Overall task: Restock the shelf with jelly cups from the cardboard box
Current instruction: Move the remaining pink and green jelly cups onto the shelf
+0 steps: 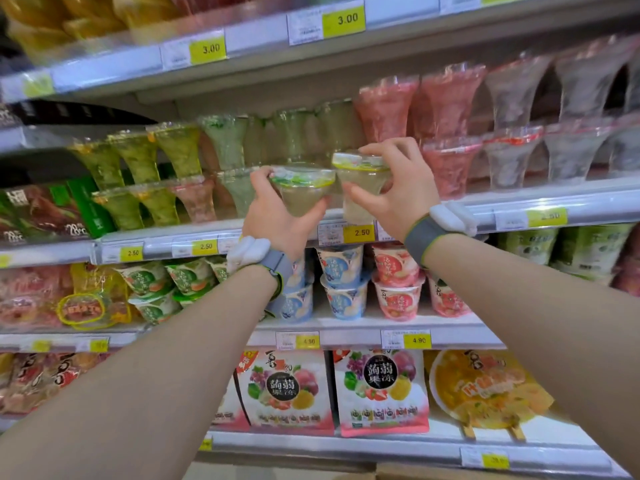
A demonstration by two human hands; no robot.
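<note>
While both arms stretch up toward the shelf (595, 199), each hand holds one pale yellow-green jelly cup in front of its edge. The left hand (277, 216) is curled round the lower body of the left cup (303, 192), thumb on the near side of the rim and fingers wrapped underneath, and that cup is tilted with its sealed lid facing the camera. The right hand (398, 188) pinches the right cup (360, 181), fingers over the lid and thumb against the side, and holds it more upright and a little higher. The two cups are just beside each other, nearly touching at the rims, above a yellow price tag (359, 232) reading 2.50. Behind them, on the same shelf, rows of flared cups stand stacked: green cups (180, 150) to the left, pink cups (450, 98) to the right and clear cups (512, 157) further right. Each wrist wears a grey band with a white device. On the shelf below stand blue tubs (343, 271) and red tubs (394, 268), and fruit-printed bags (287, 389) lower still.
</note>
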